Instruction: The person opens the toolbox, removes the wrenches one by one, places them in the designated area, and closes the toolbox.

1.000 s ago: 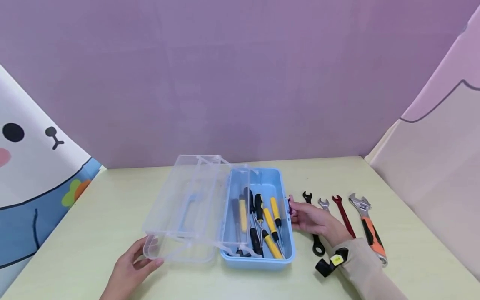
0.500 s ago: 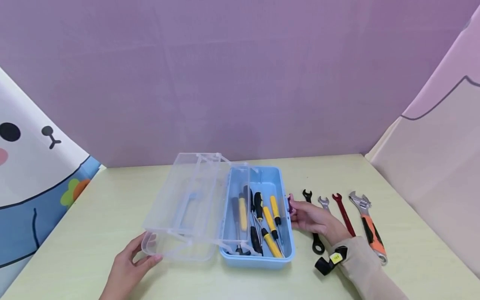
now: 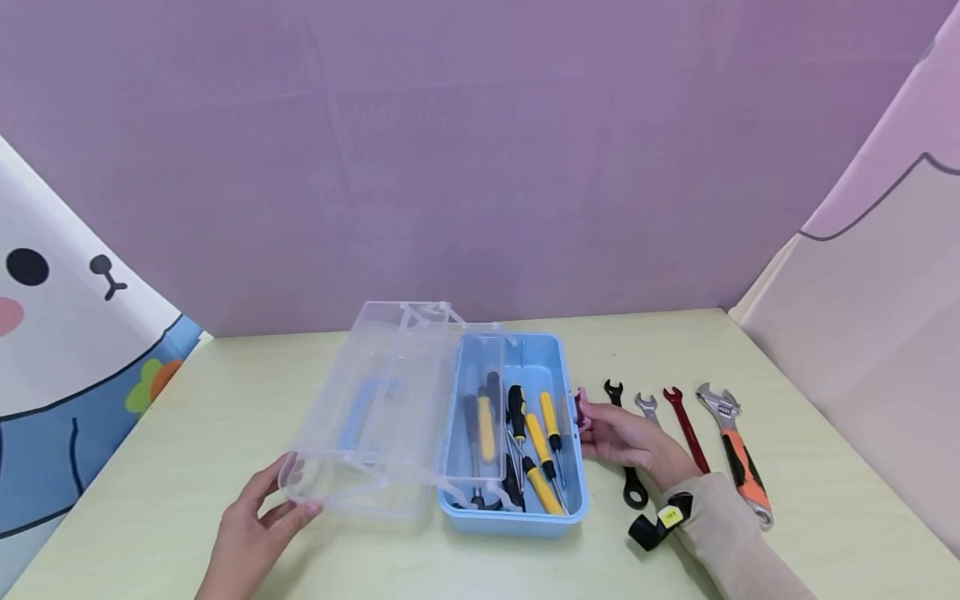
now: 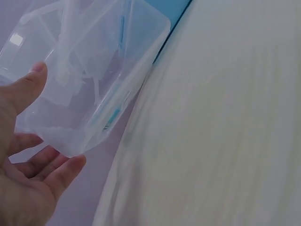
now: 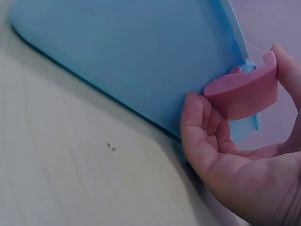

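A light-blue toolbox [image 3: 517,523] sits on the table, its clear hinged lid [image 3: 375,500] swung up and over to the left. My left hand [image 3: 251,529] holds the lid's near left corner between thumb and fingers; the left wrist view shows the thumb on the clear plastic [image 4: 61,108] and the fingers below. On the box's right side, my right hand [image 3: 630,437] pinches the pink latch [image 5: 242,96]. Inside lie several screwdrivers [image 3: 542,487] with yellow or black handles. Tools at the box's left, seen through the lid, are partly blurred.
Right of the box lie a black wrench [image 3: 635,490], a silver wrench [image 3: 647,406] partly behind my right hand, a red wrench [image 3: 686,427] and an orange-handled adjustable wrench [image 3: 738,458]. A purple backdrop [image 3: 480,167] stands behind the table [image 3: 150,500].
The clear lid has tilted up slightly toward the box, its far edge shifting right. My left hand has risen a little with it. The right hand stays at the latch.
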The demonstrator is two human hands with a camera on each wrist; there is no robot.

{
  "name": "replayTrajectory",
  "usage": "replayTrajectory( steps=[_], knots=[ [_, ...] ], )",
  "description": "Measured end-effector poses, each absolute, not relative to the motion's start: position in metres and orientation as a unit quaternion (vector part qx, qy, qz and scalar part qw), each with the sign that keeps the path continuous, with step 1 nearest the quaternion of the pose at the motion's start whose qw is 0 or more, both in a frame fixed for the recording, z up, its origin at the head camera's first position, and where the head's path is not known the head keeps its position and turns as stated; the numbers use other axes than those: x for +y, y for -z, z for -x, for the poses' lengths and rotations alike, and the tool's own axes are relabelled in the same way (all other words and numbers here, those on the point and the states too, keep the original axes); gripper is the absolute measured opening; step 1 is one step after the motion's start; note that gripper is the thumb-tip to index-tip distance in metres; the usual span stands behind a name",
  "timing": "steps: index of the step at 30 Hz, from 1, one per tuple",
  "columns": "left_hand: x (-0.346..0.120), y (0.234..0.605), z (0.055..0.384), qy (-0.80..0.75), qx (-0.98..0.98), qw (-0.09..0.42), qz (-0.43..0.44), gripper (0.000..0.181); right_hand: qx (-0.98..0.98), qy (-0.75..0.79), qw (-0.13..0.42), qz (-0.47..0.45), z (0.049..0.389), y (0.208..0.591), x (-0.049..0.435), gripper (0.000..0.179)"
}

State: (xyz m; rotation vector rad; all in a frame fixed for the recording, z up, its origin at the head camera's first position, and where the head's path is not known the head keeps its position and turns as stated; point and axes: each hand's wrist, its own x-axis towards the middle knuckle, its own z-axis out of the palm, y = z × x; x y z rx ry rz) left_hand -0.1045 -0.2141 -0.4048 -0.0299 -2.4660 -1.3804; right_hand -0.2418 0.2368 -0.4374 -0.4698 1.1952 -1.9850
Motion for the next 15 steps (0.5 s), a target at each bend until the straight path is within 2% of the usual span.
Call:
replayTrajectory(
  steps=[15],
  knots=[
    [-0.196, 0.381, 0.096, 0.418, -0.873, 0.249, 0.021, 0.071, 0.468, 0.775, 0.377, 0.196, 0.243, 0.441, 0.238, 0.021]
  ],
)
